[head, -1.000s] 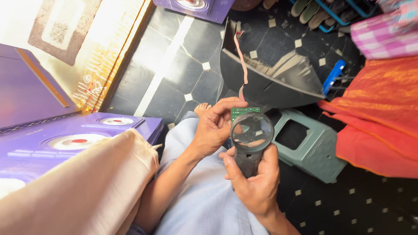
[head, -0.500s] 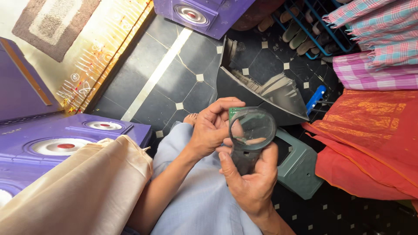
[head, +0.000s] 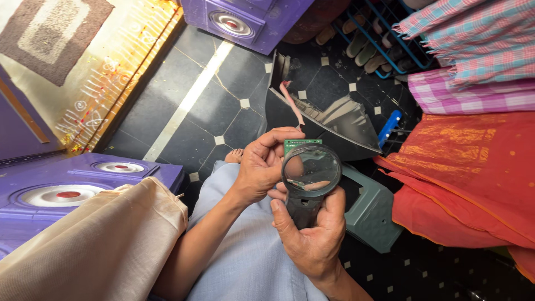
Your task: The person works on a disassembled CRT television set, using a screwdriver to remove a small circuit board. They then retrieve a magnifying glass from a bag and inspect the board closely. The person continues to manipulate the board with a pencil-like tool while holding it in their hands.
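Head view: dark tiled floor (head: 184, 83) with small white diamond insets, pale strip running across it. Person seated, light blue garment over the lap, bare toes just beyond the left hand.

Left hand (head: 262, 167): closed on a small green circuit board (head: 302, 144), thumb and fingers pinching its edge. Board sits directly behind the lens, only its top edge clear of the rim. A pinkish ribbon cable (head: 292, 103) runs up and away from the board.

Right hand (head: 312, 231): wrapped around the dark handle of a magnifying glass (head: 311, 171), lens held flat over the board. Both hands close together, nearly touching at the lens.

Progress, as a judgement: board is out and in hand, lens is lined up, inspection in progress. No tool on the board; no soldering iron or probe in view. What the lens shows is too blurred to read.

Around the hands:
- Left of them: purple speaker cabinet (head: 72, 189), cream cloth (head: 100, 245) draped over its near corner.
- Far side: second purple speaker box (head: 245, 19), dark plastic shell (head: 329, 120) lying open on the floor.
- Right: grey-green plastic stool (head: 373, 212), orange fabric (head: 468, 173), checked cloths above it, blue rack with footwear.
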